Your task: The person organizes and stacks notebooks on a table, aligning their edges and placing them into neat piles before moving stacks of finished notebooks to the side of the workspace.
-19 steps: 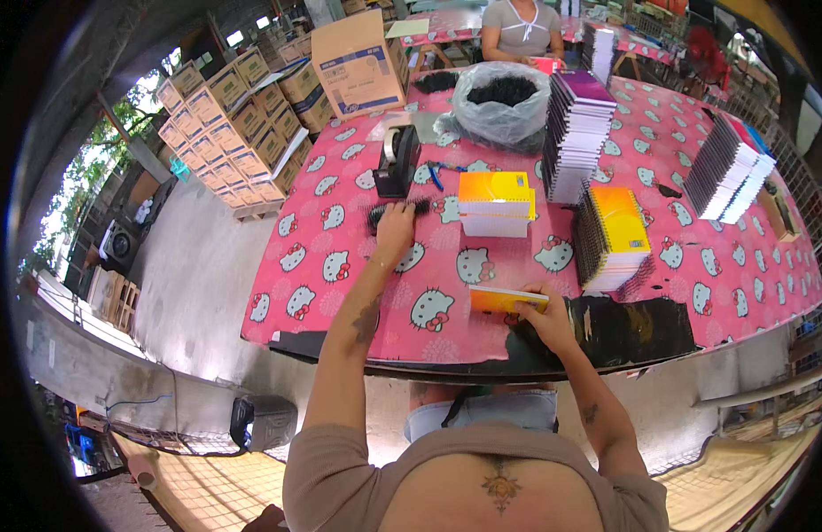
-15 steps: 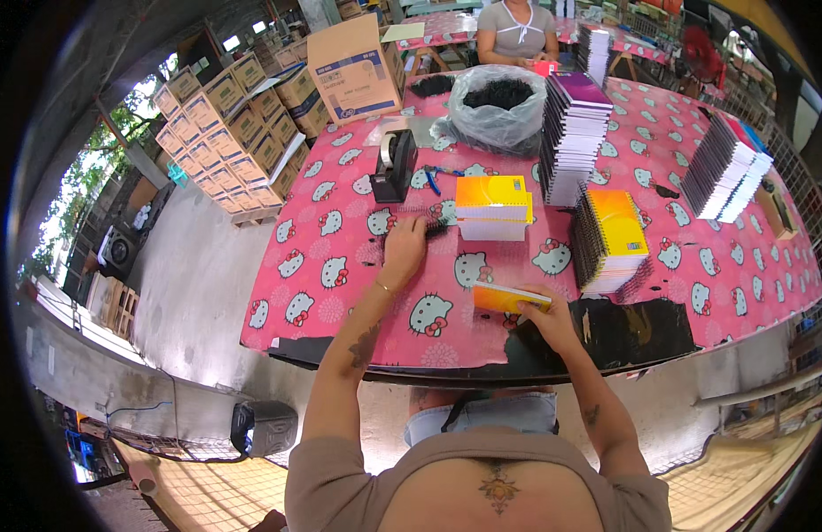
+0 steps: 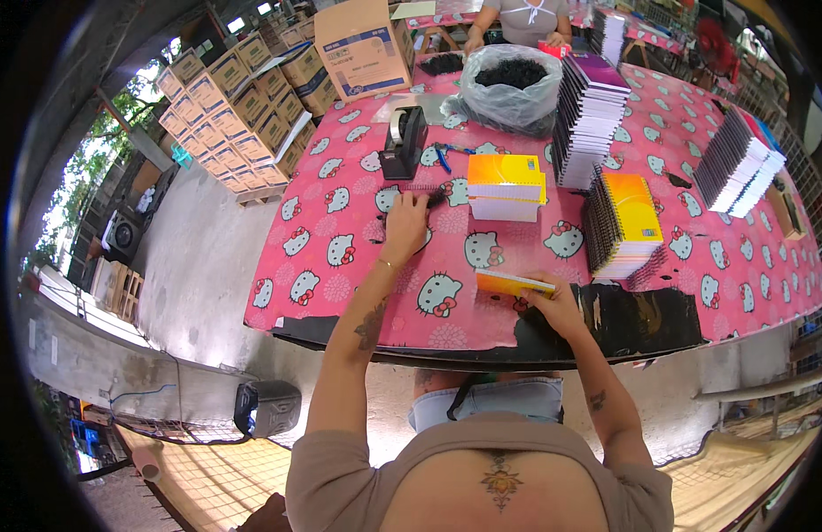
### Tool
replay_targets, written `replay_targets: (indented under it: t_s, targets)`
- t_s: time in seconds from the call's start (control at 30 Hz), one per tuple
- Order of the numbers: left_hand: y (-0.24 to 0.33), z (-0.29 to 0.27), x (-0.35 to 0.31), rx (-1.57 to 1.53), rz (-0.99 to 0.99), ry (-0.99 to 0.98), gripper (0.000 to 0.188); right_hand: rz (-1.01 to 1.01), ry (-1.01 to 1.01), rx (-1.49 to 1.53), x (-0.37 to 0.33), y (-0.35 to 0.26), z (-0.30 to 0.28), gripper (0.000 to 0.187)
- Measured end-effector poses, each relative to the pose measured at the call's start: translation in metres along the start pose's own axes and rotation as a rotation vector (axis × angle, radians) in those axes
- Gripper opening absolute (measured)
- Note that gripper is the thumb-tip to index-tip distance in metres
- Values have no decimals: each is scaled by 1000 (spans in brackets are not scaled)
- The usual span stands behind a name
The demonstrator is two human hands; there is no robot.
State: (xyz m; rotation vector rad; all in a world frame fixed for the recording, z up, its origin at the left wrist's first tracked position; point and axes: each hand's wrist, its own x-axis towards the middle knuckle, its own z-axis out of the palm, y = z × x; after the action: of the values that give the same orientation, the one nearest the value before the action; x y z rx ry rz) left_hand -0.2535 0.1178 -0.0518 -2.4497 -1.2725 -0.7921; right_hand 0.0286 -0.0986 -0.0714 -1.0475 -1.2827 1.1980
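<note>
My right hand (image 3: pixel 557 306) grips a small yellow-orange notebook (image 3: pixel 508 283) by its right end, holding it edge-up just above the table's near side. Further left, my left hand (image 3: pixel 407 222) reaches forward with its fingers closed down at a small heap of black spiral binding coils (image 3: pixel 436 197). The fingertips are partly hidden, so how many coils they pinch does not show. Beyond the hands sits a short stack of yellow notebooks (image 3: pixel 505 191). To its right is a taller stack of coil-bound yellow notebooks (image 3: pixel 625 222).
Behind the left hand are a black tape dispenser (image 3: pixel 404 146) and blue-handled pliers (image 3: pixel 444 158). A plastic bag of black coils (image 3: pixel 510 93) stands near a tall purple-topped notebook stack (image 3: pixel 590 120). More notebooks (image 3: pixel 739 164) stand far right. A cardboard box (image 3: pixel 365 58) and a co-worker (image 3: pixel 522 22) are beyond.
The whole scene sits slightly higher and to the right in the picture as the head view shifts. My left hand stays at the coils, and my right hand still holds the notebook.
</note>
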Motion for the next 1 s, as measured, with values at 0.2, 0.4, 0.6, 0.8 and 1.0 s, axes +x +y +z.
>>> replay_targets:
  t_s: [0.2, 0.4, 0.6, 0.8, 1.0]
  targets:
    - [-1, -17, -15, 77, -59, 54, 31, 40, 1, 54, 2, -4, 2, 29]
    - [70, -76, -47, -461, -166, -121, 22, 12, -40, 58, 0, -3, 3, 32]
    - [119, -111, -78, -866, -294, -74, 15, 64, -35, 87, -3, 8, 1, 31]
    - [112, -99, -84, -788, -214, -37, 14, 79, -33, 102, -1, 6, 1, 30]
    - [111, -97, -78, -761, -277, -89, 14, 60, -34, 85, -1, 6, 3, 28]
